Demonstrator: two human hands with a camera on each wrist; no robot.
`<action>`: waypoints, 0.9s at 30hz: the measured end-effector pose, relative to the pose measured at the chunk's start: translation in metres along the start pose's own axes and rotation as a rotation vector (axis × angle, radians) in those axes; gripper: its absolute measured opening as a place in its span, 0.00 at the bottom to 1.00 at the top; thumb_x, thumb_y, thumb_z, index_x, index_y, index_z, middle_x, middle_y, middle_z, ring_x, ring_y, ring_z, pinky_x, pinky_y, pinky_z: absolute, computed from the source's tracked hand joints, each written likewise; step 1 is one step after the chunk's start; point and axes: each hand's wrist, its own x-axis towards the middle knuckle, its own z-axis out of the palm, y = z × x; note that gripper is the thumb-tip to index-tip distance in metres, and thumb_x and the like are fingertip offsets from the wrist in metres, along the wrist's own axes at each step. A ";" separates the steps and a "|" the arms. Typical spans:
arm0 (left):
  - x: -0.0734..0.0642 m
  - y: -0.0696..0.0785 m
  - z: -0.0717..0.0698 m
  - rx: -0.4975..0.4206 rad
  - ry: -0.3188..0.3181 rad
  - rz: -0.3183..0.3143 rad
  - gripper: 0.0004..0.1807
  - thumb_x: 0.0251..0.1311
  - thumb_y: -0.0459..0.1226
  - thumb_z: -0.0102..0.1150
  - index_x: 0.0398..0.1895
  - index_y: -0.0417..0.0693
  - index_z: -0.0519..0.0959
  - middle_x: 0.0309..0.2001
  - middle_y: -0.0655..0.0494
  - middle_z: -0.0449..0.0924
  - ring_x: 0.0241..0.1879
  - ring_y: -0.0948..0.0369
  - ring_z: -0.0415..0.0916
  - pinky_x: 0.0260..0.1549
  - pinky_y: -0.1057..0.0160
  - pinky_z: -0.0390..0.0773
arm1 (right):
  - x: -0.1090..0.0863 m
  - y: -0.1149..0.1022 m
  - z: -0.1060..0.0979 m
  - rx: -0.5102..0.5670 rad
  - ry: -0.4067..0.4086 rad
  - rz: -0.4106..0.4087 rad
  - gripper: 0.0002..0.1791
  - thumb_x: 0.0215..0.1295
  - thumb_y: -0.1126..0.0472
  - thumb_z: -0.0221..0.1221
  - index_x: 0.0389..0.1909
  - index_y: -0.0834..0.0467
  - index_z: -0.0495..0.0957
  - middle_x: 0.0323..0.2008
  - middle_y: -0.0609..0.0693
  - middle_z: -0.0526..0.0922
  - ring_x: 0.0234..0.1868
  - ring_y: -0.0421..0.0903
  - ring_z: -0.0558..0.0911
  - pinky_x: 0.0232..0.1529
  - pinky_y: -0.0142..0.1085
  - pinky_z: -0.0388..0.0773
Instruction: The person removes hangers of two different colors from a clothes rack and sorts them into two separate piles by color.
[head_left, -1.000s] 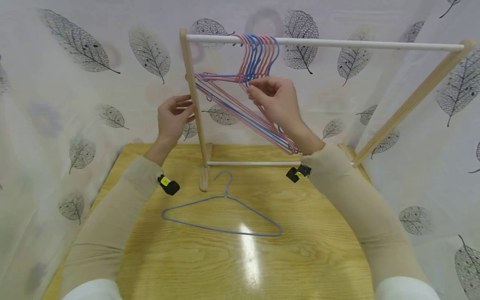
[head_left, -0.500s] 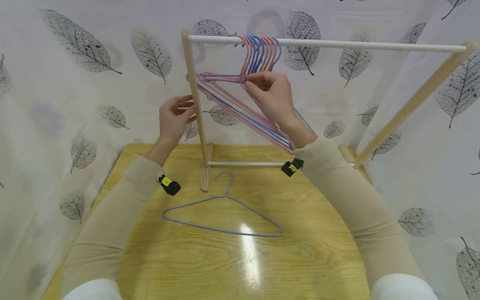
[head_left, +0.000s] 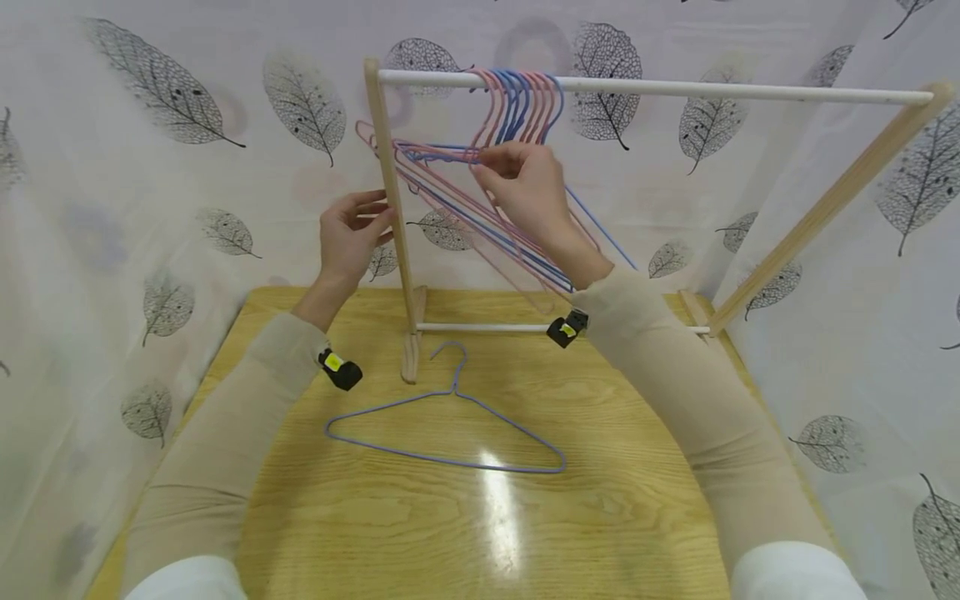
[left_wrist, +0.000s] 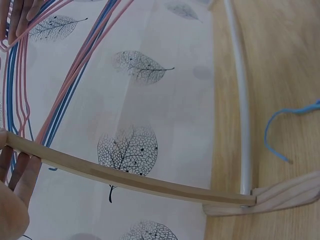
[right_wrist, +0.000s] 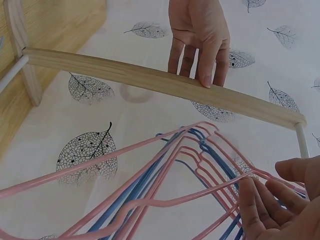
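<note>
In the head view, my left hand is at the left wooden post of a small clothes rack. The right wrist view has its thumb on the post's near face and its fingers behind. My right hand pinches the neck area of the nearest pink hanger, just below the hooks. Beyond it, several pink and blue hangers hang bunched on the rack's white top rail. A purplish-blue hanger lies flat on the table, in front of the rack.
The rack stands at the back of a wooden table, with its right post slanting down to a foot. A white lower bar joins the feet. Leaf-print curtains hang close behind and at both sides.
My right hand has moved left along the hangers. The nearest pink hanger's end now pokes out left past the post, and the bunch has fanned apart. My left hand stays at the post.
</note>
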 end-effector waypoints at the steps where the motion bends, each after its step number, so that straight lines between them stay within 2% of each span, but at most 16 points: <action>1: 0.000 0.000 0.000 -0.002 0.000 0.000 0.12 0.67 0.28 0.67 0.53 0.42 0.87 0.38 0.63 0.88 0.37 0.66 0.87 0.43 0.69 0.94 | 0.001 -0.001 0.001 -0.015 -0.002 0.007 0.14 0.75 0.57 0.64 0.56 0.58 0.86 0.47 0.54 0.90 0.40 0.40 0.85 0.38 0.27 0.88; 9: 0.001 -0.001 0.001 -0.011 0.013 -0.005 0.12 0.66 0.27 0.68 0.51 0.43 0.87 0.37 0.63 0.88 0.36 0.66 0.87 0.42 0.68 0.94 | 0.007 -0.007 0.006 -0.098 -0.001 0.021 0.14 0.75 0.57 0.64 0.56 0.56 0.87 0.47 0.53 0.91 0.43 0.41 0.86 0.43 0.27 0.84; 14: 0.001 -0.001 0.000 -0.009 0.016 -0.007 0.12 0.66 0.27 0.68 0.51 0.43 0.87 0.38 0.62 0.88 0.36 0.65 0.87 0.43 0.68 0.94 | 0.010 -0.008 0.012 -0.102 -0.005 0.001 0.15 0.75 0.59 0.62 0.57 0.59 0.86 0.48 0.55 0.91 0.43 0.43 0.87 0.38 0.26 0.83; 18: 0.000 -0.001 -0.001 -0.008 0.009 -0.002 0.12 0.66 0.28 0.69 0.52 0.43 0.87 0.40 0.60 0.88 0.37 0.65 0.87 0.43 0.68 0.94 | 0.012 -0.008 0.016 -0.055 -0.004 0.003 0.14 0.76 0.59 0.62 0.56 0.61 0.86 0.47 0.57 0.91 0.40 0.46 0.91 0.35 0.27 0.87; 24: 0.001 -0.002 0.000 -0.015 0.009 0.002 0.12 0.67 0.28 0.68 0.52 0.43 0.87 0.39 0.60 0.88 0.37 0.64 0.87 0.43 0.68 0.94 | 0.014 -0.007 0.020 0.053 0.019 0.016 0.12 0.76 0.61 0.63 0.51 0.63 0.87 0.45 0.59 0.92 0.35 0.43 0.91 0.43 0.37 0.95; 27: 0.002 -0.002 0.001 -0.020 0.009 0.003 0.12 0.67 0.27 0.67 0.52 0.42 0.87 0.38 0.62 0.87 0.36 0.65 0.87 0.43 0.68 0.94 | 0.015 -0.005 0.019 0.123 0.036 0.033 0.12 0.75 0.62 0.63 0.50 0.65 0.87 0.45 0.60 0.92 0.34 0.41 0.91 0.44 0.37 0.95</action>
